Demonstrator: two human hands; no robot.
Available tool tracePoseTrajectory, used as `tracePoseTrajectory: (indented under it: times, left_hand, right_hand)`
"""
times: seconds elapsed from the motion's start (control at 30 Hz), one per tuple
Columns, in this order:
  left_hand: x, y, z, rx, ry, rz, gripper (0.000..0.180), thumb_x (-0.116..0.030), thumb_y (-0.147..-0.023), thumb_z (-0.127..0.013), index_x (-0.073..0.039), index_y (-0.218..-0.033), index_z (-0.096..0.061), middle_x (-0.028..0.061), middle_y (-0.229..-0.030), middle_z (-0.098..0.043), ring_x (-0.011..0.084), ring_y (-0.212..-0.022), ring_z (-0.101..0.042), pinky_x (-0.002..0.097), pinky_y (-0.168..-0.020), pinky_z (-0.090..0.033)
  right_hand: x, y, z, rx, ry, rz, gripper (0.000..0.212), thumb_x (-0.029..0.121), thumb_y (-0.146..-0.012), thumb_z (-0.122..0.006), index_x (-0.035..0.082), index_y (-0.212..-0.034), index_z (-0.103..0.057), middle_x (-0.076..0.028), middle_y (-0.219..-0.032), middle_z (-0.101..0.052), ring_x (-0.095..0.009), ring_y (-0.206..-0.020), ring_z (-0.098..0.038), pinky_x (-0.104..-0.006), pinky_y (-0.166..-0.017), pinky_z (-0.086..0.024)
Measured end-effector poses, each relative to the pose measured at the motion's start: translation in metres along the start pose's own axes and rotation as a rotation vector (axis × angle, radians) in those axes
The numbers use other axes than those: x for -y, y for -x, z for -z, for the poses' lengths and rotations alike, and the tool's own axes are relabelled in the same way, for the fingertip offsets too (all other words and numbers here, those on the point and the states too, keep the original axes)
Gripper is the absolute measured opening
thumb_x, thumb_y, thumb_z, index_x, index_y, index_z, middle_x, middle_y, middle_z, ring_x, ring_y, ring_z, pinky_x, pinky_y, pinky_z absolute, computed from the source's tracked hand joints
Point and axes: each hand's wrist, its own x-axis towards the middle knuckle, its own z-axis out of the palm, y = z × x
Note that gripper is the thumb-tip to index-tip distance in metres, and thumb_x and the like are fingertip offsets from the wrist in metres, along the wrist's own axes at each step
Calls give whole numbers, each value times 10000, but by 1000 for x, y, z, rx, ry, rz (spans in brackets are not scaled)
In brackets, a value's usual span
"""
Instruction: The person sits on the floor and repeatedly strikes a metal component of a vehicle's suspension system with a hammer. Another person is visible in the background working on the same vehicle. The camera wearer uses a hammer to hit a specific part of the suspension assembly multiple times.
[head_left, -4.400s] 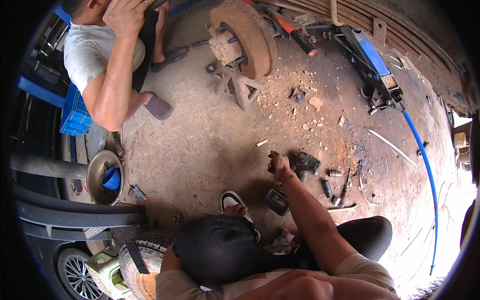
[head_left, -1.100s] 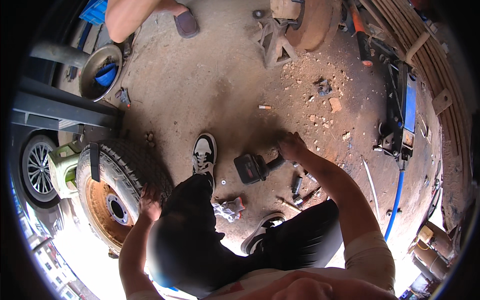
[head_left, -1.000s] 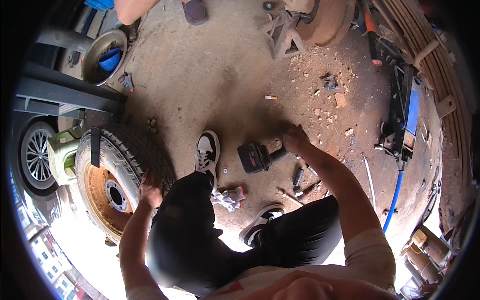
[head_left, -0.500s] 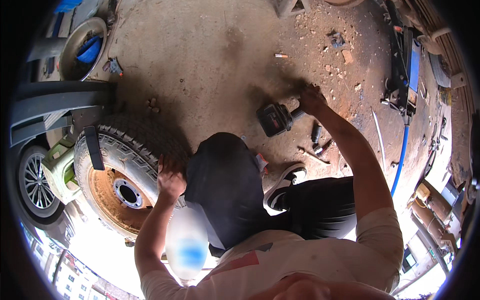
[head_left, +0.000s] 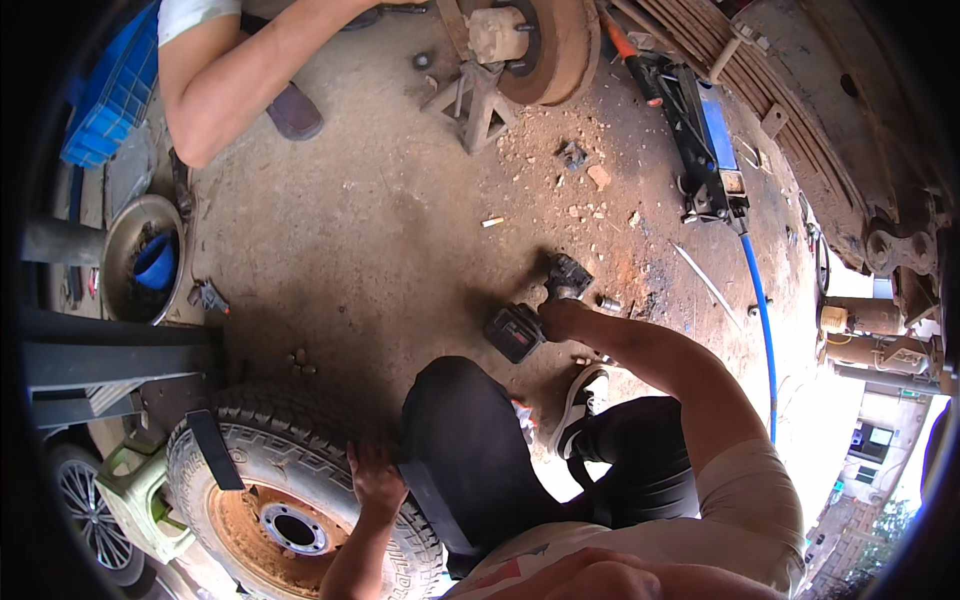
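Observation:
My right hand [head_left: 566,318] is wrapped round the handle of a black cordless impact wrench [head_left: 515,333], held low over the floor with its battery end toward me. A small metal socket [head_left: 608,302] lies just beyond that hand. To my left, a large off-road tyre [head_left: 300,452] on a rusty orange rim [head_left: 238,520] leans with its sidewall facing up. My left hand [head_left: 377,482] rests on its tread beside my knee, fingers spread, holding nothing. A dark flat phone-like slab [head_left: 214,450] lies across the sidewall.
A pale green stool [head_left: 140,500] stands behind the tyre. Farther off are a metal basin [head_left: 120,262], a blue crate [head_left: 112,95] and a co-worker's arm [head_left: 250,80]. A jack stand [head_left: 474,118] stands near a rusty brake drum [head_left: 565,60]. A floor jack [head_left: 705,150] with a blue hose [head_left: 760,320] is at right.
The view has shifted forward, bringing the co-worker's arm and brake drum into sight. My right hand has drawn the impact wrench nearer. My left hand remains on the tyre.

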Motion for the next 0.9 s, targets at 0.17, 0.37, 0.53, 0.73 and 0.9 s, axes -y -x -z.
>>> tracePoseTrajectory:
  times: [0.17,0.37,0.53,0.73,0.9]
  left_hand:
    - [-8,-7,12,104,-68,39,402,-346,-787,-486,-25,-997,-608,188,-1073,-570,348,-1060,-507,538,-1049,-248]
    - [-14,-17,22,5,-80,-30,463,-444,-741,-569,-100,-1047,-615,182,-1079,-575,337,-1034,-524,545,-1010,-279]
    - [-10,-15,16,-42,-117,-49,467,-425,-723,-593,-81,-1038,-610,183,-1026,-603,340,-990,-551,537,-964,-325]
    - [-20,-23,22,-9,-78,-79,493,-403,-728,-598,-41,-1063,-593,199,-1074,-589,360,-1023,-541,558,-973,-310]
    - [-16,-20,16,75,-71,-49,492,-390,-721,-613,-60,-1085,-585,164,-1137,-566,343,-1070,-512,576,-982,-296]
  right_hand:
    - [9,-15,20,29,13,113,332,242,-737,-548,26,-963,-658,-194,-976,-651,-328,-939,-630,-427,-783,-511]
    - [-6,-14,26,-50,118,246,304,276,-772,-552,58,-958,-654,-178,-934,-659,-316,-913,-637,-416,-792,-508]
    - [-31,-36,28,-125,164,397,267,271,-782,-569,53,-900,-668,-167,-922,-662,-310,-896,-642,-405,-772,-519]
    - [-60,-41,33,-195,18,283,188,208,-738,-581,97,-858,-673,-106,-902,-668,-294,-911,-633,-402,-732,-532]
    - [-79,-59,25,-83,14,266,193,171,-724,-601,75,-864,-692,-142,-924,-671,-296,-911,-642,-398,-726,-532]
